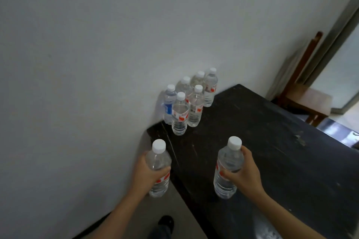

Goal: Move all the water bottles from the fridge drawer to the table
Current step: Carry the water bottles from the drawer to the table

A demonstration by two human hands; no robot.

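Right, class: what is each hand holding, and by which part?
The left hand grips one water bottle round its middle, at the label; the right hand grips a second water bottle round its upper body.

Six bottles point(194, 108) on the table point(252, 141), far-left corner, against the wall point(97, 44); chair point(303, 93) beyond.

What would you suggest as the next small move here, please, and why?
Probably stand the right bottle on the table near the six bottles: the right hand holds it over the tabletop, while the left hand holds the left bottle beside the edge.
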